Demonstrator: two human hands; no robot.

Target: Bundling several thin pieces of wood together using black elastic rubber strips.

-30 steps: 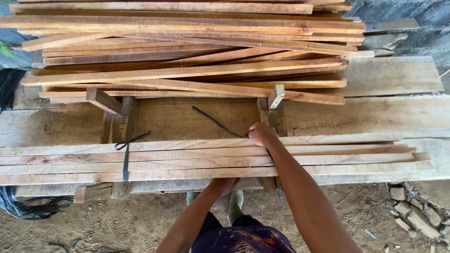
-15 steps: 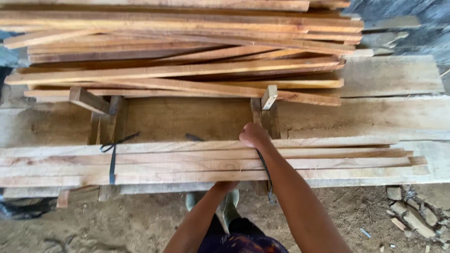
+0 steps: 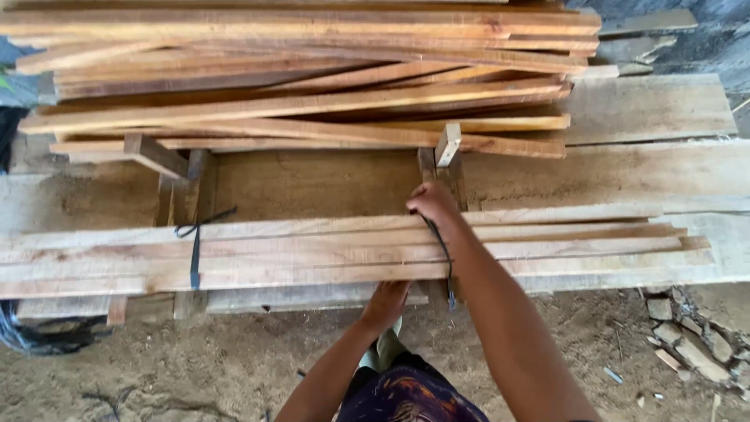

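Both hands work our bundle of rough-sawn slats (image 3: pixel 312 254) on the worktop (image 3: pixel 625 176): right hand (image 3: pixel 432 203) fisted on a thin black strap (image 3: pixel 442 250), left hand (image 3: pixel 385 303) cupped beneath the near edge.

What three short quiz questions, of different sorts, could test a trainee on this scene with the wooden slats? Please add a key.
1. True or false: the black strap at the left end of the bundle of slats is already knotted.
2. Which hand is on the far edge of the bundle: A left, B right?
3. Fill in: the left hand is at the bundle's ____ edge.

Key: 1 true. 2 B, the right hand, beside a second black strap. 3 near.
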